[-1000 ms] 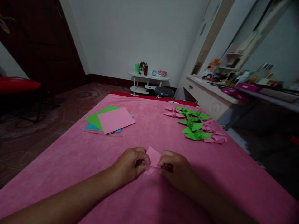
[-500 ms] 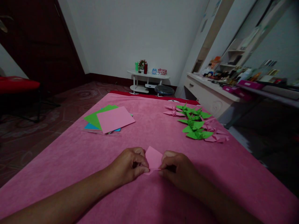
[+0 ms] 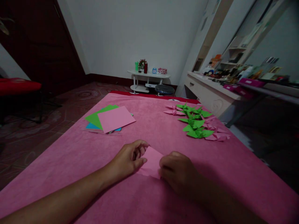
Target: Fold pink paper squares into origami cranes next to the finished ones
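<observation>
A folded piece of pink origami paper is held between both hands, low over the pink cloth. My left hand has its thumb on the paper's left edge, with the fingers curled behind it. At the right edge my right hand pinches the paper between thumb and bent fingers. Part of the paper's right side is hidden by that hand. Farther off to the right lie several green folded paper cranes and pink folded paper cranes.
Loose square sheets, a pink one on top of green and blue ones, lie at the left. Beyond the cloth's far edge stands a low white shelf with small items. A cluttered dressing table is at the right, a red chair at the left.
The pink paper has opened out wider and lower, its bottom flap now spread. My left thumb has moved up along the edge, and my right hand has closed more over its side.
</observation>
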